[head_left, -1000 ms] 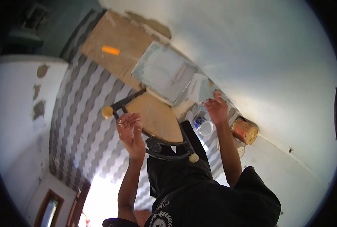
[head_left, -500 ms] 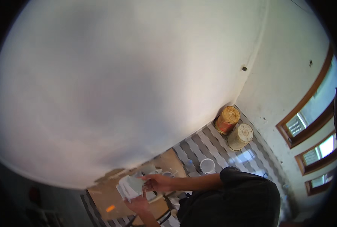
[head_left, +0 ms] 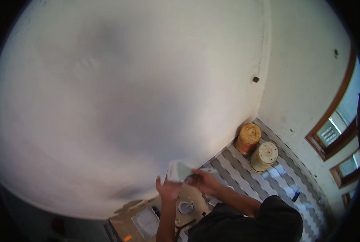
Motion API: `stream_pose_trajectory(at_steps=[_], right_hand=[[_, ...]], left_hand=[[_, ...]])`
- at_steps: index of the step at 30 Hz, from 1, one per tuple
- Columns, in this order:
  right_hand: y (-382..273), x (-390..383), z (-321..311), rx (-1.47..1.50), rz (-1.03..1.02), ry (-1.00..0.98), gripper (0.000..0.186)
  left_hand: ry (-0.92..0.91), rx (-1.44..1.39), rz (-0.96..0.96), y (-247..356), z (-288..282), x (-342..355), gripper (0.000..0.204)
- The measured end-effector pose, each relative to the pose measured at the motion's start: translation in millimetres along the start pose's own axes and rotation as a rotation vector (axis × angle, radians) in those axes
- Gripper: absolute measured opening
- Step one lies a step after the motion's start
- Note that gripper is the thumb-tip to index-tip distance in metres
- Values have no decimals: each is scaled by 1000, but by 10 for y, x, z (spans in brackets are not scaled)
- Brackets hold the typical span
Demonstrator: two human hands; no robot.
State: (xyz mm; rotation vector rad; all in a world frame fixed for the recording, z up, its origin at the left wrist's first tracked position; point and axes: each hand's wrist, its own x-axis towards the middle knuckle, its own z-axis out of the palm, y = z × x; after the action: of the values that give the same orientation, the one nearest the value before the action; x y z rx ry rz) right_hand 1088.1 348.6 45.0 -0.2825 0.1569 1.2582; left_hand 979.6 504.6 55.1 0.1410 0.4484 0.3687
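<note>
My left hand [head_left: 170,189] and my right hand [head_left: 206,182] are raised close together in front of the wall. Between them is a thin flat sheet, white on its left part [head_left: 173,171] and pale green on its right part [head_left: 183,171]; whether this is one sheet or two overlapping is blurred. My right hand's fingers are closed on the pale green side. My left hand is at the lower edge of the white part, its thumb sticking up; its grip is partly hidden.
Below, a brown board [head_left: 123,220] carries a white tub [head_left: 185,207], a pale flat sheet [head_left: 146,221] and an orange piece [head_left: 127,238]. An orange-stained bucket [head_left: 248,139] and a cream bucket [head_left: 264,156] stand upside down in the corner. A white wall [head_left: 107,101] rises ahead.
Both hands have risen and moved right with the flat sheet, off the board and nearer the wall. The view has shifted, showing more of the tub and a pale sheet on the board.
</note>
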Motion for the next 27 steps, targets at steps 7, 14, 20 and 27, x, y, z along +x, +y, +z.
stream_pose_trajectory(at_steps=[7, 14, 20, 27], right_hand=[[-333, -51, -374, 6, -129, 67, 27], [-77, -109, -871, 89, -177, 201, 26], [43, -187, -1334, 20, -249, 315, 27], [492, -372, -1997, -78, -275, 481, 27]], left_hand=[[97, -41, 15, -291, -63, 463, 62], [167, -52, -3, -431, -509, 500, 57], [147, -90, 23, -568, -1219, 662, 56], [113, -186, 49, -894, -2042, 544, 54]])
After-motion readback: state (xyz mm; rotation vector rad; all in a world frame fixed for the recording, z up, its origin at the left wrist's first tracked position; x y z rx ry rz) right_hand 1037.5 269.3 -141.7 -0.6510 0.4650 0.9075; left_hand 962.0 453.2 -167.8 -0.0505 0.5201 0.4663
